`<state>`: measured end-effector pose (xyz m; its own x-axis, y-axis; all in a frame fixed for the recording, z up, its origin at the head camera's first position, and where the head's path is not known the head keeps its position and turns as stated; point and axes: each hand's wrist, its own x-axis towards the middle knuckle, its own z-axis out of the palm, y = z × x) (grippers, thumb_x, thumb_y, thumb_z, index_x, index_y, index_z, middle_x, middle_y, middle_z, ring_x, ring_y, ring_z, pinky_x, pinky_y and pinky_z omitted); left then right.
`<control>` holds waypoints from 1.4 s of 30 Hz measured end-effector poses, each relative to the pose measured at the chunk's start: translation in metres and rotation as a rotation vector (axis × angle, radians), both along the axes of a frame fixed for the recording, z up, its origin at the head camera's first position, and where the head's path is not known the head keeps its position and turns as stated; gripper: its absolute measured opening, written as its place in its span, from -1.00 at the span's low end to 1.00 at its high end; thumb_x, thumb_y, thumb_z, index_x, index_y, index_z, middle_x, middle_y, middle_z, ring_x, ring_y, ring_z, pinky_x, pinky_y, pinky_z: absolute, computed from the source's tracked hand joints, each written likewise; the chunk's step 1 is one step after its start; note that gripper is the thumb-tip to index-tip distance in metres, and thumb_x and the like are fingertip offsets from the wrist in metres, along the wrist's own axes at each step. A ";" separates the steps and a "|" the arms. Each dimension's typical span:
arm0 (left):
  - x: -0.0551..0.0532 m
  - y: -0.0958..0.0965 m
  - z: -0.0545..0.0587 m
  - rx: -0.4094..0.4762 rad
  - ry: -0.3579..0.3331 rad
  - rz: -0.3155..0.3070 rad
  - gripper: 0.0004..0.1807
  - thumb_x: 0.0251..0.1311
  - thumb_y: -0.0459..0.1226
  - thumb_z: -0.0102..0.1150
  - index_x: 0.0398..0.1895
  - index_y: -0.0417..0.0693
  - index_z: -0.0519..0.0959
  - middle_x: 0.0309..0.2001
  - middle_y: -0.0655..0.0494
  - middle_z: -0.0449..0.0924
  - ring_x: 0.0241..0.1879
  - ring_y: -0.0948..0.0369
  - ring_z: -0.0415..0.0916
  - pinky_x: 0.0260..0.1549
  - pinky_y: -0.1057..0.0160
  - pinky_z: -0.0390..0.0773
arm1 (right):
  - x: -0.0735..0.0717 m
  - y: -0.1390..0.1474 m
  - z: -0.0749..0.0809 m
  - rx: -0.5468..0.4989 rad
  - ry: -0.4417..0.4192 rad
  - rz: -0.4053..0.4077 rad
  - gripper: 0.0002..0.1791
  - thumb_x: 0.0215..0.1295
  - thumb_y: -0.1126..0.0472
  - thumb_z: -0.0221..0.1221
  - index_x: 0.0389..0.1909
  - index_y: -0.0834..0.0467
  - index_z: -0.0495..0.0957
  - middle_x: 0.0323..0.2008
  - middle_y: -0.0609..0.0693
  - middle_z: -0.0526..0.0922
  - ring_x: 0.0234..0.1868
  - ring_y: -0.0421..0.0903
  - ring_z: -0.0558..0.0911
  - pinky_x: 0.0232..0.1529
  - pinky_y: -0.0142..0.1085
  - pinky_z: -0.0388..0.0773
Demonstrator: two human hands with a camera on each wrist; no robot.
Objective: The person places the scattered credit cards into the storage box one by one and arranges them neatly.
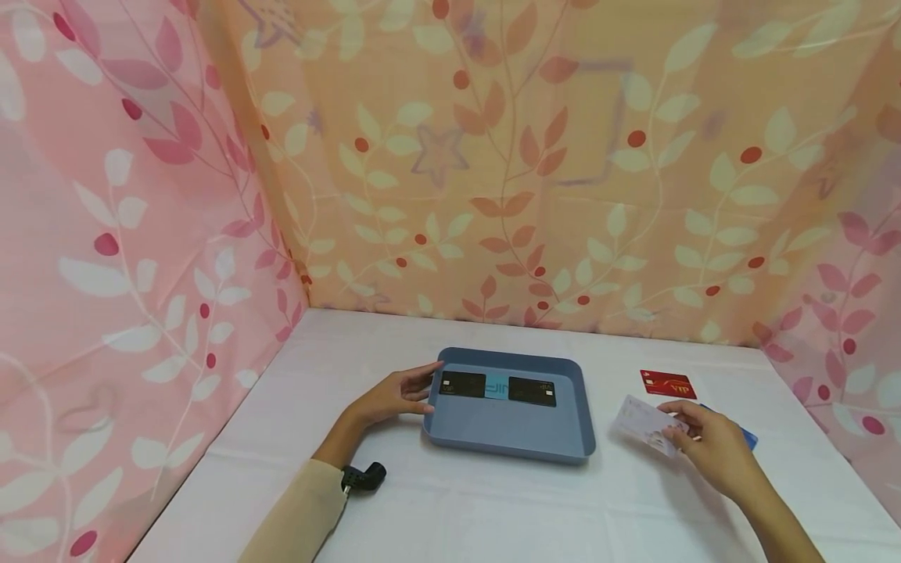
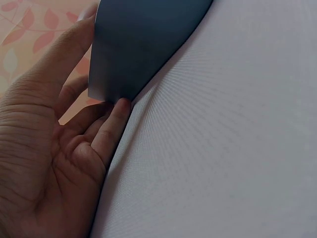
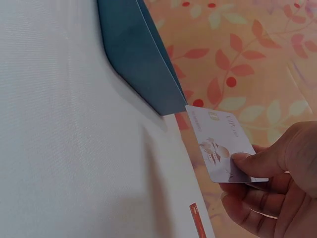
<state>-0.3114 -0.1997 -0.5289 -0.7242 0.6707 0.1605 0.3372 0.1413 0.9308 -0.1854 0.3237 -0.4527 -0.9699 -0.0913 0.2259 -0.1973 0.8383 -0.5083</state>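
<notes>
My left hand (image 1: 394,399) holds the left side of a blue-grey tray (image 1: 493,442), with its thumb and fingertips at the wall. Up close in the left wrist view, my fingers (image 2: 111,131) touch the outside of the tray wall (image 2: 143,39) near the table. Inside the tray, two black cards (image 1: 462,384) (image 1: 532,392) lie in line, with a light blue card (image 1: 497,386) between them. To the right of the tray, my right hand (image 1: 714,446) pinches a white VIP card (image 1: 647,426) above the table, its thumb on the printed face (image 3: 218,148).
A red VIP card (image 1: 667,384) lies on the white tablecloth (image 1: 521,516) behind my right hand. Partly hidden under that hand is a blue card (image 1: 749,439). Floral curtains (image 1: 507,156) stand around the table. A black device (image 1: 364,476) sits at my left wrist.
</notes>
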 end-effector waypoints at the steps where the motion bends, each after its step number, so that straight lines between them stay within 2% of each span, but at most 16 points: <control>1: 0.000 0.000 0.000 -0.001 -0.001 0.002 -0.03 0.20 -0.31 0.44 0.61 -0.06 0.11 0.60 -0.02 0.03 0.53 -0.06 0.07 0.34 0.16 0.38 | 0.001 -0.001 0.000 -0.002 0.004 -0.001 -0.65 0.23 0.37 0.36 0.05 0.22 0.64 -0.30 0.04 0.68 -0.40 -0.18 0.54 -0.48 -0.43 0.51; 10: 0.001 0.003 0.003 -0.016 -0.014 0.017 -0.03 0.20 -0.30 0.45 0.62 -0.01 0.12 0.60 0.09 0.05 0.54 0.04 0.09 0.35 0.19 0.37 | 0.002 -0.009 0.010 -0.046 -0.031 0.002 -0.61 0.30 0.32 0.34 0.14 0.22 0.60 -0.13 0.24 0.71 -0.34 -0.04 0.59 -0.48 -0.43 0.59; 20: 0.000 0.003 0.002 -0.014 -0.006 0.015 -0.03 0.21 -0.31 0.44 0.61 -0.08 0.10 0.60 0.01 0.03 0.54 -0.04 0.07 0.35 0.16 0.38 | -0.002 -0.024 0.024 -0.087 0.008 0.036 -0.61 0.26 0.37 0.35 0.12 0.22 0.59 -0.19 0.18 0.69 -0.37 -0.06 0.59 -0.50 -0.41 0.63; 27: 0.001 0.002 0.002 -0.018 -0.009 0.023 -0.03 0.19 -0.29 0.46 0.61 -0.01 0.13 0.60 0.04 0.04 0.53 -0.01 0.09 0.34 0.18 0.38 | -0.006 -0.036 0.030 -0.125 -0.020 0.046 -0.60 0.29 0.36 0.33 0.15 0.23 0.59 -0.09 0.25 0.67 -0.31 0.01 0.61 -0.44 -0.41 0.67; 33: 0.000 0.002 0.001 -0.021 -0.016 0.031 -0.04 0.19 -0.29 0.46 0.61 0.07 0.16 0.59 0.13 0.06 0.54 0.07 0.09 0.34 0.21 0.38 | -0.007 -0.049 0.037 -0.154 -0.028 0.059 -0.62 0.32 0.35 0.32 0.15 0.21 0.60 -0.10 0.22 0.67 -0.32 -0.02 0.61 -0.40 -0.35 0.71; 42: 0.001 0.000 0.000 0.009 -0.014 0.008 -0.03 0.19 -0.31 0.45 0.61 -0.03 0.12 0.60 0.00 0.02 0.54 -0.03 0.06 0.35 0.18 0.37 | -0.010 -0.069 0.047 -0.191 -0.007 0.105 -0.64 0.33 0.36 0.30 0.14 0.20 0.62 -0.08 0.25 0.71 -0.37 -0.04 0.63 -0.42 -0.37 0.71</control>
